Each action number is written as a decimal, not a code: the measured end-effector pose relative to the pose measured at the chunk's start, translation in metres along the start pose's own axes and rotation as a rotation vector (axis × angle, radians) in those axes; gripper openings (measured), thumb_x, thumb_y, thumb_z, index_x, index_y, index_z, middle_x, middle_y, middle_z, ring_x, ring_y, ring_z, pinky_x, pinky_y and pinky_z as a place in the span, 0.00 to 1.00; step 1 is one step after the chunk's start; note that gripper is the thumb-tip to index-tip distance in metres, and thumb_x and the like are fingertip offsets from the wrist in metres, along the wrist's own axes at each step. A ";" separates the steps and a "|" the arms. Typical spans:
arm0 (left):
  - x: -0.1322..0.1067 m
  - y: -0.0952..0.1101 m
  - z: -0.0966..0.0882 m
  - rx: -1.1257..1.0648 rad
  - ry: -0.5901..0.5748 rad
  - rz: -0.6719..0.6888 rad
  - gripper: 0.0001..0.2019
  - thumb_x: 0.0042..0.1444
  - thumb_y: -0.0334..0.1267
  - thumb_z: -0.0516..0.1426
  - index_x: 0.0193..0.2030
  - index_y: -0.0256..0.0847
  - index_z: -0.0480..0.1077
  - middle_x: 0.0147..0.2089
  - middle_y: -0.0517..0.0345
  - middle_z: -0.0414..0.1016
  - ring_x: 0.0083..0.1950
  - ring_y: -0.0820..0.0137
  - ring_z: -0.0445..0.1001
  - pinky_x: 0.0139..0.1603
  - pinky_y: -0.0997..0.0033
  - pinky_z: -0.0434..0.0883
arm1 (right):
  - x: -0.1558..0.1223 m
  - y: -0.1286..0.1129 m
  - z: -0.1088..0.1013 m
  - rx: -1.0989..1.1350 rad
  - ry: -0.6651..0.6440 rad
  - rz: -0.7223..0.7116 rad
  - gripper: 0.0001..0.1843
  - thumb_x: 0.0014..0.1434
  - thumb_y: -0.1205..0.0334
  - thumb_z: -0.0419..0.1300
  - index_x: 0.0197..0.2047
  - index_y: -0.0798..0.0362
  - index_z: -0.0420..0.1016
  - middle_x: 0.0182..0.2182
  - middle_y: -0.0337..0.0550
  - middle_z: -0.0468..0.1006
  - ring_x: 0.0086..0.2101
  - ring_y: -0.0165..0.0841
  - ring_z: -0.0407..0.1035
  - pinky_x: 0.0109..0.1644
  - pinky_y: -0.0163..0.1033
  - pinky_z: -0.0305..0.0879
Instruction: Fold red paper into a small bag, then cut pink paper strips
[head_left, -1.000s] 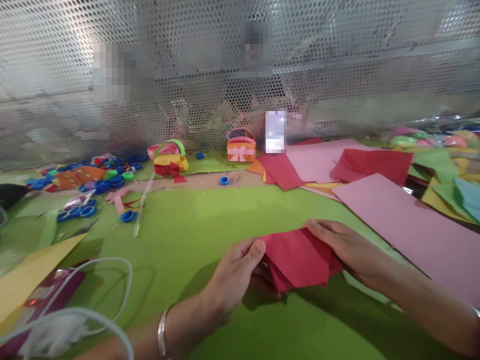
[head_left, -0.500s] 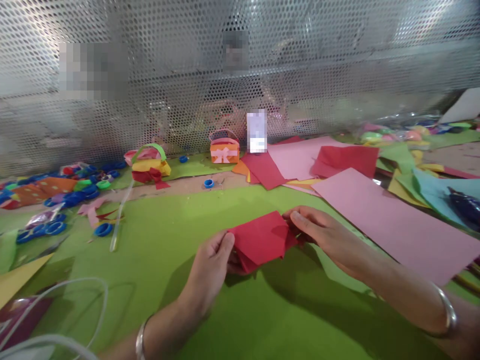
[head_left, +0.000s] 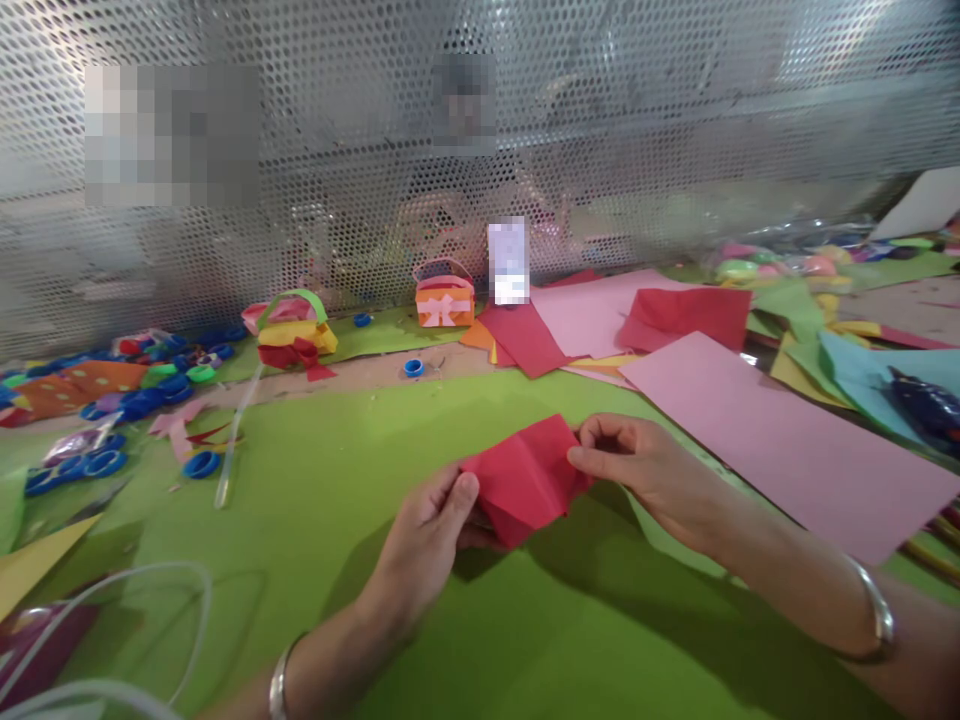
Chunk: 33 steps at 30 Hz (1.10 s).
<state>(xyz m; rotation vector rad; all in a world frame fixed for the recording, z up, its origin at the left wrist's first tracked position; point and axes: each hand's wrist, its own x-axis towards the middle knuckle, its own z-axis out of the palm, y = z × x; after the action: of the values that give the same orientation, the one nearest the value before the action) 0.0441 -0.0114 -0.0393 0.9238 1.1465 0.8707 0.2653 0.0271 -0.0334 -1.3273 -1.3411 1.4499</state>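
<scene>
A folded piece of red paper is held in the air over the green sheet. My left hand grips its left end, thumb on top and fingers underneath. At the right end, my right hand pinches the edge between thumb and fingers. A crease runs across the middle of the paper, and its front corner hangs down. The underside is hidden, as are the left fingertips beneath it.
An orange paper basket and a yellow one stand at the back. Pink paper and red sheets lie to the right. Blue-handled scissors and a clear stick are at left. A white cable loops front left.
The red paper has bent along a crease in its middle. My right thumb has come down onto its right edge. The whole view has shifted slightly.
</scene>
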 end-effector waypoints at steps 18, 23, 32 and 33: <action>-0.001 0.003 0.006 0.044 0.120 -0.047 0.10 0.54 0.43 0.61 0.34 0.36 0.74 0.29 0.58 0.78 0.28 0.74 0.73 0.30 0.75 0.69 | -0.011 0.005 0.007 0.068 0.039 0.031 0.25 0.48 0.55 0.68 0.48 0.53 0.69 0.31 0.39 0.73 0.31 0.32 0.69 0.34 0.38 0.67; 0.003 0.000 0.006 0.039 0.125 -0.047 0.07 0.53 0.38 0.61 0.28 0.37 0.75 0.26 0.59 0.78 0.27 0.75 0.72 0.28 0.78 0.66 | -0.009 0.005 0.004 0.073 -0.052 0.076 0.17 0.44 0.58 0.69 0.37 0.55 0.73 0.30 0.40 0.74 0.31 0.30 0.66 0.34 0.35 0.64; -0.004 0.009 0.011 0.466 -0.077 0.065 0.07 0.53 0.33 0.56 0.29 0.36 0.74 0.26 0.60 0.74 0.27 0.74 0.68 0.26 0.76 0.62 | -0.012 0.003 0.009 0.042 -0.134 0.115 0.10 0.41 0.61 0.66 0.27 0.55 0.71 0.23 0.36 0.71 0.26 0.28 0.62 0.28 0.33 0.57; -0.005 0.009 0.013 0.500 -0.074 0.084 0.09 0.54 0.34 0.55 0.27 0.36 0.73 0.24 0.62 0.71 0.25 0.75 0.65 0.25 0.77 0.60 | -0.014 0.003 0.011 0.026 -0.161 0.108 0.10 0.42 0.61 0.66 0.28 0.54 0.70 0.23 0.36 0.71 0.26 0.28 0.63 0.28 0.33 0.57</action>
<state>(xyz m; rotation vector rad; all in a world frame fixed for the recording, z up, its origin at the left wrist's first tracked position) 0.0550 -0.0147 -0.0269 1.4086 1.2934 0.6168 0.2581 0.0107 -0.0349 -1.3064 -1.3646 1.6731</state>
